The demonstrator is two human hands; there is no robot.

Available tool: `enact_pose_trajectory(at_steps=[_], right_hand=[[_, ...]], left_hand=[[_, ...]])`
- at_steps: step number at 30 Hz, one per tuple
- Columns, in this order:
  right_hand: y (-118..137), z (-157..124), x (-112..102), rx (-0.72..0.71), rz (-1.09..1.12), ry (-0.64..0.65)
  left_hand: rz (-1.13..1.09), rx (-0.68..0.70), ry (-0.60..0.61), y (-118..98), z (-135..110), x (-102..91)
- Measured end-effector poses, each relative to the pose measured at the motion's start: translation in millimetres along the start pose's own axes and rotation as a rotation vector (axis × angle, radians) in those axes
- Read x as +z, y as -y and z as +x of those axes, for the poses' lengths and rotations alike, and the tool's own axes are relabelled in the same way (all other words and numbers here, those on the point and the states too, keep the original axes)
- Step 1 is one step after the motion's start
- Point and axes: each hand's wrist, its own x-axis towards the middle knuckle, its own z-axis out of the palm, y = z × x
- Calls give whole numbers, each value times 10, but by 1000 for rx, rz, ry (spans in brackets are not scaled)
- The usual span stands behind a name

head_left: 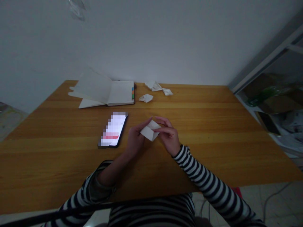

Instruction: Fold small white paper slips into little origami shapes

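Note:
Between my two hands is a small folded piece of white paper (148, 133), held just above the wooden table. My left hand (136, 138) grips its left side, with the thumb along the upper edge. On the other side my right hand (170, 138) pinches the paper, a finger and thumb at its right fold and another finger reaching across the top. The paper has several creased, angled faces. Its underside and the fingers beneath it are hidden.
A lit phone (115, 129) lies left of my hands. Behind it an open notebook (121, 92) has loose pages lifted at the left. Crumpled white papers (146, 98) lie near the wall. The wooden table (213, 132) ends at the right beside a cluttered shelf (276, 101).

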Motion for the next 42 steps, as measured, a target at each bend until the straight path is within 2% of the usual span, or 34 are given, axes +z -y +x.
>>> enact_pose_trajectory(at_steps=[5,8,12,16,19,23,27,31,33,36,38,40,42], right_hand=[[3,-31,-20,-86,-219,152],[28,-53,-46,-168,-342,140],[68,-58,-41,-243,-377,71],[80,-40,-29,-232,-436,154],[98,-28,-54,-228,-497,220],[133,-15,-83,-229,-409,195],[74,22,-84,-78,-212,124],[-61,69,-117,157,-4,-87],[-106,82,-153,330,59,-150],[-123,85,-200,561,127,-145],[-123,82,-212,619,149,-139],[-135,77,-211,627,182,-124],[-163,72,-203,620,203,-107]], left_hand=[[-39,-55,26,48,16,18],[-133,-143,54,83,54,13],[-207,-155,60,94,79,1],[-137,-113,100,63,55,16],[-175,-123,146,48,42,32],[-223,-150,139,63,49,16],[-234,-160,172,85,74,-5],[-230,-216,409,66,87,-6],[-217,-228,461,50,83,-11],[-55,-135,323,40,73,-35],[46,-6,221,42,71,-54],[43,134,233,41,75,-60],[-30,174,296,35,82,-48]])
